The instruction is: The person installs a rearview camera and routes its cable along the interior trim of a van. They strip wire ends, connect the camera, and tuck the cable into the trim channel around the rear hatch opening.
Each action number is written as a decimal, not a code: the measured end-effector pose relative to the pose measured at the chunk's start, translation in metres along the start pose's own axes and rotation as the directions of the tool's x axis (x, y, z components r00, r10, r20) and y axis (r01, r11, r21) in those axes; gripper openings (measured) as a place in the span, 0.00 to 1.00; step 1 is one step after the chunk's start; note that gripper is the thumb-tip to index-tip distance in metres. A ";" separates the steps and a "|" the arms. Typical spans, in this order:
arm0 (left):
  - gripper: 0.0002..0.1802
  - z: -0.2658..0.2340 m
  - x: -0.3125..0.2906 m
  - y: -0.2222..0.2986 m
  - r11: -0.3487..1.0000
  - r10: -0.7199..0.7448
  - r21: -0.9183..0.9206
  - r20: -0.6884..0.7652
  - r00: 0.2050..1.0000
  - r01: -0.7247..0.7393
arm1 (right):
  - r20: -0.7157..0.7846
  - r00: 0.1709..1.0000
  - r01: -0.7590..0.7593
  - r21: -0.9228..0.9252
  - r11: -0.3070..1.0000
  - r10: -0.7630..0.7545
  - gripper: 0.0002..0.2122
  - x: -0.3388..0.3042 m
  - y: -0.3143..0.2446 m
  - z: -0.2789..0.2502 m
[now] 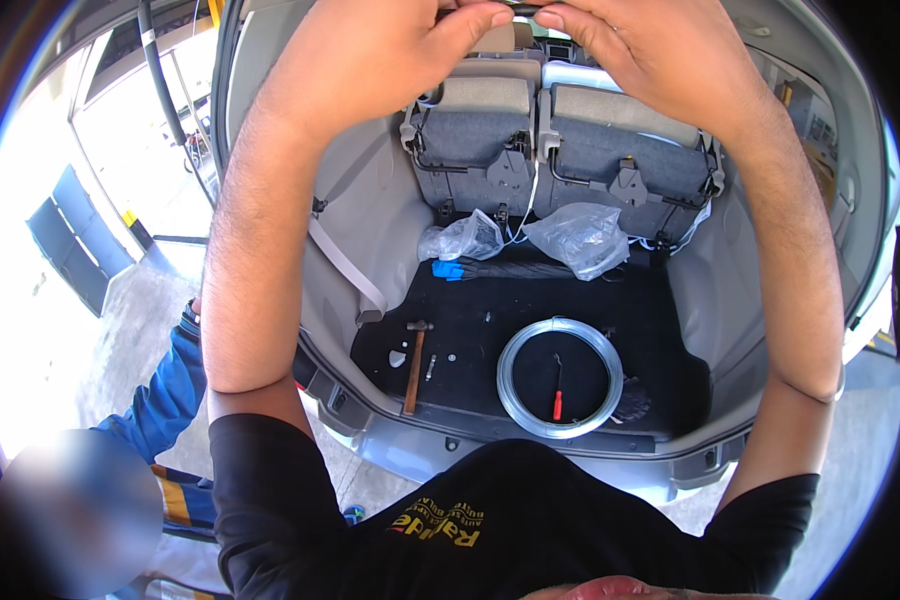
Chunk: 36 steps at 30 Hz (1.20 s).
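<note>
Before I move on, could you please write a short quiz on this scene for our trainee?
1. True or false: the hammer with a wooden handle lies inside the round coil of silvery wire.
2. What colour is the handle of the slender thin-shafted tool within that coil?
3. The bare left hand and right hand are: A) on the hammer; B) on the coil; C) on a dark slender piece.

Key: 1. False, it lies left of the coil. 2. Red. 3. C.

open air below grips [400, 50], seatbacks [625, 140] beyond
</note>
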<state>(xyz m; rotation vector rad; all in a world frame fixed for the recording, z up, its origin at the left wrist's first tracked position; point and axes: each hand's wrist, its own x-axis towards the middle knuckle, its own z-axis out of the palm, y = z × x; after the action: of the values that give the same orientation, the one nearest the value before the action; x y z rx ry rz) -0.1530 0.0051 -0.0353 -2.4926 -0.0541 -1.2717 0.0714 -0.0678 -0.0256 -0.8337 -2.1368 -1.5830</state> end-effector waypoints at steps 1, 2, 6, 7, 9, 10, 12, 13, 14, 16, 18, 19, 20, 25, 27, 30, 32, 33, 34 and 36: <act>0.06 0.000 -0.002 0.002 0.998 -0.056 -0.023 -0.036 0.998 0.055 | 0.003 1.000 -0.002 -0.007 1.000 0.002 0.07 0.000 -0.001 -0.001; 0.05 0.008 -0.008 -0.006 0.991 -0.106 -0.088 -0.081 0.991 0.099 | -0.014 1.000 0.012 -0.020 1.000 -0.013 0.07 0.001 -0.002 -0.001; 0.05 0.002 -0.004 0.014 0.980 -0.188 -0.082 -0.098 0.977 0.180 | -0.005 1.000 -0.007 -0.022 1.000 0.007 0.07 0.003 -0.010 -0.003; 0.04 -0.001 -0.005 0.018 0.985 -0.169 -0.037 -0.100 0.981 0.166 | 0.010 1.000 -0.025 -0.006 1.000 0.025 0.07 0.005 -0.012 -0.005; 0.04 0.000 -0.008 0.015 0.995 -0.091 0.033 -0.111 0.990 0.096 | 0.002 0.999 -0.038 -0.011 0.999 0.038 0.06 0.005 -0.012 -0.002; 0.04 0.001 -0.008 0.014 0.996 -0.084 0.031 -0.114 0.990 0.088 | 0.000 0.999 -0.046 -0.015 0.999 0.046 0.06 0.004 -0.012 0.000; 0.04 0.002 -0.008 0.015 0.990 -0.140 -0.029 -0.133 0.981 0.138 | -0.063 0.998 -0.024 -0.031 0.999 0.022 0.05 0.004 -0.014 0.005; 0.04 0.003 -0.008 0.013 0.990 -0.139 -0.017 -0.156 0.978 0.138 | -0.095 0.995 -0.013 -0.037 0.999 0.009 0.04 0.005 -0.015 0.006; 0.05 0.008 -0.011 0.005 0.993 -0.073 0.077 -0.202 0.977 0.090 | -0.079 0.996 -0.037 -0.002 0.999 0.037 0.04 0.007 -0.015 0.004; 0.05 0.011 -0.012 0.000 0.979 0.033 0.203 -0.259 0.965 0.021 | -0.042 0.995 -0.087 0.064 0.994 0.089 0.04 0.011 -0.017 -0.001; 0.06 0.013 -0.013 0.000 0.973 0.086 0.229 -0.292 0.952 -0.018 | -0.089 0.992 -0.084 0.107 0.991 0.094 0.05 0.009 -0.015 0.005; 0.06 0.015 -0.014 0.001 0.974 0.104 0.224 -0.310 0.945 -0.034 | -0.113 0.989 -0.082 0.128 0.988 0.097 0.05 0.007 -0.014 0.007; 0.06 0.019 -0.016 0.003 0.983 0.097 0.178 -0.330 0.939 -0.039 | -0.096 0.989 -0.094 0.148 0.985 0.109 0.05 0.005 -0.015 0.006; 0.07 0.019 -0.018 -0.002 0.983 0.086 0.180 -0.337 0.938 -0.026 | -0.070 0.986 -0.136 0.188 0.973 0.151 0.07 0.006 -0.015 0.008; 0.07 0.018 -0.017 -0.004 0.990 0.049 0.142 -0.341 0.939 0.000 | -0.064 0.986 -0.142 0.133 0.981 0.151 0.07 0.007 -0.015 0.006; 0.08 0.017 -0.015 -0.006 0.999 0.006 0.050 -0.338 0.941 0.011 | -0.084 0.988 -0.119 0.095 0.988 0.127 0.08 0.007 -0.013 0.007; 0.08 0.017 -0.012 -0.002 0.999 -0.026 0.023 -0.325 0.945 0.035 | -0.086 0.991 -0.100 0.044 0.994 0.103 0.09 0.007 -0.013 0.006; 0.08 0.016 -0.012 -0.001 0.997 -0.011 0.068 -0.315 0.949 0.034 | -0.082 0.992 -0.091 0.006 0.996 0.091 0.09 0.008 -0.013 0.006; 0.08 0.016 -0.012 0.000 0.993 0.002 0.111 -0.305 0.952 0.034 | -0.078 0.994 -0.081 -0.032 0.996 0.079 0.09 0.009 -0.014 0.007; 0.09 0.011 -0.012 0.003 0.960 0.117 0.279 -0.283 0.952 -0.035 | -0.086 0.993 -0.085 -0.008 0.996 0.084 0.09 0.007 -0.013 0.013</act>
<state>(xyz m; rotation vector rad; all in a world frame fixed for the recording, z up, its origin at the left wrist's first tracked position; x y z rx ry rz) -0.1512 0.0075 -0.0519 -2.0344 -0.0538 -1.4824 0.0585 -0.0564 -0.0356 -0.8332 -2.0078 -1.5608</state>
